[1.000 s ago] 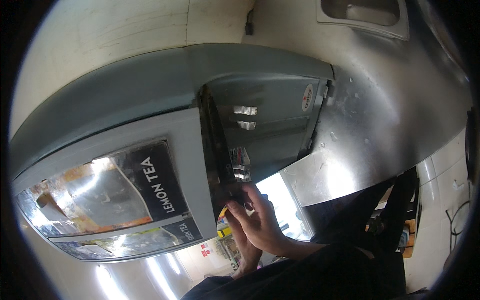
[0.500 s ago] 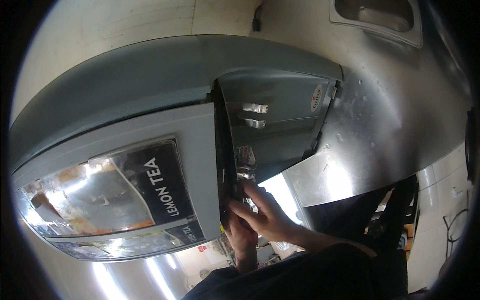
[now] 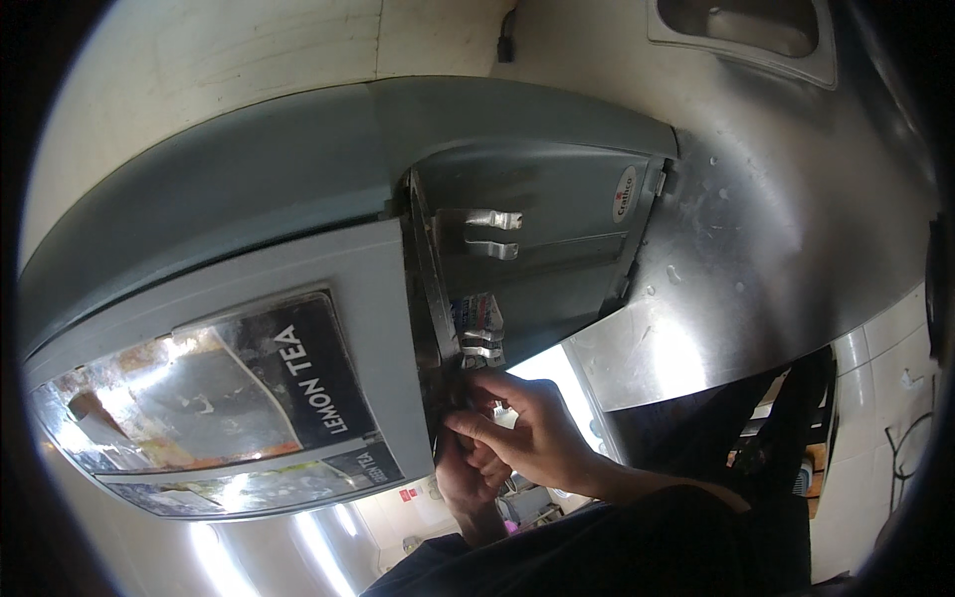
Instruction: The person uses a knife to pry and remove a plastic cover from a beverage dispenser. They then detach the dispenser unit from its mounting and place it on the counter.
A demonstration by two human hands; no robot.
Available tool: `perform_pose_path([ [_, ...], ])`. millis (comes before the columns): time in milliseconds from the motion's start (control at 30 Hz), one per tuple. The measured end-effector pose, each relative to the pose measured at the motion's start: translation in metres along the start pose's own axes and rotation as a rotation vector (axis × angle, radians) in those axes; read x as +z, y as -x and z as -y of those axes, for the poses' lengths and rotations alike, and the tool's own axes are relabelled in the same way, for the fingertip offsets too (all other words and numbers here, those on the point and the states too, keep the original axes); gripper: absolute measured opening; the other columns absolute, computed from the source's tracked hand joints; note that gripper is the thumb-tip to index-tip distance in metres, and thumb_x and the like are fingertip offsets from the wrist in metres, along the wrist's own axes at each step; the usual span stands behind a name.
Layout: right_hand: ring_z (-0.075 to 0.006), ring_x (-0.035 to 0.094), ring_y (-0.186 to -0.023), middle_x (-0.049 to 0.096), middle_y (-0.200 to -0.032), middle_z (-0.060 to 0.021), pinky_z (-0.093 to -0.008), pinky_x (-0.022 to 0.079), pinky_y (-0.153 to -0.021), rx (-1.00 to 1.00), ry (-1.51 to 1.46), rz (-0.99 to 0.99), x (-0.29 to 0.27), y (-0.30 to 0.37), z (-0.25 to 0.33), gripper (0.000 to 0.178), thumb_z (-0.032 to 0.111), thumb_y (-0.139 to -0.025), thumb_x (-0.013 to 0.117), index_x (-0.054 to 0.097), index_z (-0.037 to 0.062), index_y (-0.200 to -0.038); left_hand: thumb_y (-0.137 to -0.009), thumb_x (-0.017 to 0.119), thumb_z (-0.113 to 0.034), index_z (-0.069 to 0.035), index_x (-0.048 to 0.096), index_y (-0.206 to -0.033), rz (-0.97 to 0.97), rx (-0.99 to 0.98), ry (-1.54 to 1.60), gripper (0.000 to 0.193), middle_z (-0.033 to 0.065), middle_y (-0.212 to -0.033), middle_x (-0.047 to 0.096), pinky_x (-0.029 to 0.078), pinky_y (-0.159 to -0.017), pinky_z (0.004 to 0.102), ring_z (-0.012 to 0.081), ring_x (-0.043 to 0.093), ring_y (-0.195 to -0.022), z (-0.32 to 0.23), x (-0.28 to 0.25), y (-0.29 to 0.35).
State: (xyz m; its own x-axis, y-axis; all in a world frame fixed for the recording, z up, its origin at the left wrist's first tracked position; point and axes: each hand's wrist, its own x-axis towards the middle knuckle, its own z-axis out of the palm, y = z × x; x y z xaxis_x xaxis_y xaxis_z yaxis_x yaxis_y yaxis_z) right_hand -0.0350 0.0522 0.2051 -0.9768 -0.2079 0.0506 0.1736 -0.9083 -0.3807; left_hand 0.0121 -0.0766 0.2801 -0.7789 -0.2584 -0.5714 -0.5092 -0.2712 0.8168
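Note:
A grey drink dispenser [image 3: 269, 149] spans the left and middle of the view, its image lying sideways. Its front panel [image 3: 368, 269] carries two picture labels and is parted from the body by a dark gap. Both my hands meet at the near end of this gap, beside the panel's edge. My right hand [image 3: 537, 428] is closed, thumb and fingers pinched together at the gap. Just below it my left hand [image 3: 468, 478] is curled, its fingers partly covered by the right. What the fingertips grip is dark and hidden. Metal spout brackets [image 3: 492, 219] stick out from the recessed grey face.
Right of the dispenser runs a shiny steel counter [image 3: 736, 259] with water drops on it. A steel basin [image 3: 741, 25] is set in at the top right. A black cable plug [image 3: 505, 48] hangs by the pale wall [image 3: 219, 60]. Ceiling lights [image 3: 219, 557] glow below the dispenser.
The front panel has shifted a little left, and the gap shows wider, with a metal strip along it. My hands have moved slightly left with the panel's edge, the right hand's fingers curling tighter.

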Motion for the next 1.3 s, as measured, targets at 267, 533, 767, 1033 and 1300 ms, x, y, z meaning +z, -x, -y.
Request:
perform_pose_path([
  [267, -0.0186, 0.065, -0.073, 0.066, -0.077, -0.0097, -0.028, 0.051, -0.068, -0.123, 0.111, -0.226, 0.012, -0.003, -0.002, 0.026, 0.015, -0.078, 0.072, 0.061, -0.0001, -0.095, -0.096, 0.034, -0.044, 0.003, 0.048, -0.114, -0.303, 0.655, -0.764, 0.052, 0.005, -0.082, 0.054, 0.044, -0.062, 0.0265, 0.0152, 0.056, -0.074, 0.033, 0.0, -0.008],
  [533, -0.0229, 0.063, -0.087, 0.061, -0.104, -0.012, -0.0339, 0.05, -0.078, 0.102, -0.057, 0.234, -0.013, -0.009, -0.009, 0.031, 0.017, -0.086, 0.063, 0.053, 0.0016, -0.111, -0.09, 0.046, -0.046, -0.005, 0.049, -0.113, 0.028, 0.11, 0.16, 0.046, -0.0066, -0.059, 0.043, 0.036, -0.041, 0.018, 0.0021, 0.045, -0.051, 0.017, 0.007, -0.004],
  [767, -0.0216, 0.063, -0.087, 0.063, -0.094, -0.0109, -0.0319, 0.05, -0.078, -0.051, -0.03, 0.095, -0.003, -0.012, -0.017, 0.028, 0.014, -0.081, 0.068, 0.057, 0.0019, -0.104, -0.089, 0.051, -0.037, -0.002, 0.048, -0.113, -0.349, 0.31, -0.13, 0.042, 0.0036, -0.079, 0.054, 0.042, -0.052, 0.0235, 0.0137, 0.054, -0.065, 0.021, 0.01, -0.003],
  [1033, -0.0221, 0.066, -0.079, 0.063, -0.091, -0.0131, -0.0314, 0.053, -0.07, -0.198, 0.191, -0.055, 0.006, -0.014, -0.008, 0.024, 0.011, -0.083, 0.065, 0.054, 0.0026, -0.103, -0.081, 0.063, -0.022, -0.001, 0.044, -0.114, -0.527, 0.815, -1.422, 0.044, 0.0089, -0.091, 0.052, 0.043, -0.071, 0.0296, 0.0218, 0.053, -0.081, 0.033, 0.025, 0.003],
  [1300, -0.0223, 0.065, -0.084, 0.063, -0.093, -0.0142, -0.0307, 0.053, -0.071, -0.018, 0.066, 0.266, -0.016, -0.021, -0.004, 0.021, 0.011, -0.087, 0.059, 0.054, 0.001, -0.104, -0.095, 0.037, -0.042, -0.003, 0.049, -0.116, -0.508, 0.494, -1.157, 0.045, 0.007, -0.101, 0.056, 0.044, -0.047, 0.0183, 0.0133, 0.057, -0.067, 0.014, 0.031, 0.01],
])
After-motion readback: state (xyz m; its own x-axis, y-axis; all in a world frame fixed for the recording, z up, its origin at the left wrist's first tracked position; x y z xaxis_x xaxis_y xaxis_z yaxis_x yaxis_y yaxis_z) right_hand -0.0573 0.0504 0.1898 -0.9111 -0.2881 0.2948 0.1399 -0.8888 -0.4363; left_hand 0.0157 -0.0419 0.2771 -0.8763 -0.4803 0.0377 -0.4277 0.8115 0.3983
